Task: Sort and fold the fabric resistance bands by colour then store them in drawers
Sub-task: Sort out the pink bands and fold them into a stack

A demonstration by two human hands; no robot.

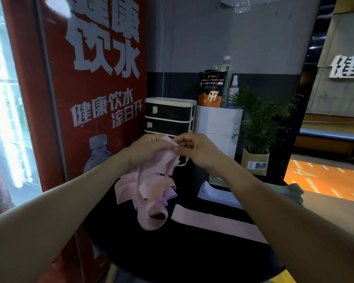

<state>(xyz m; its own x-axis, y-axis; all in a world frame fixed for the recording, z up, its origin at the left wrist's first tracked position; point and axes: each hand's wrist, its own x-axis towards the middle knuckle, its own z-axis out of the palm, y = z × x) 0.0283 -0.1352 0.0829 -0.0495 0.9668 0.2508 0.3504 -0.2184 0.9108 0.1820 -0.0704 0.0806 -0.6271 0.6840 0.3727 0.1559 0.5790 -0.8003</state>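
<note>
Early stage — both hands, left hand (146, 152) and right hand (194, 149), pinch one pink band (151, 193) above the unsorted pile (127, 186); another band (213, 223) lies flat on the table (192, 262) — drawers (169, 119) closed.

The scene was dim overall. Hard white glare poured from the lit cooler door (2, 99) at nine o'clock, blowing out detail there. The black tabletop (192, 252) at six o'clock sank into shadow. Wide-angle distortion bent lines toward the edges, the forearms at the bottom looked stretched, and the whole picture was soft.
</note>
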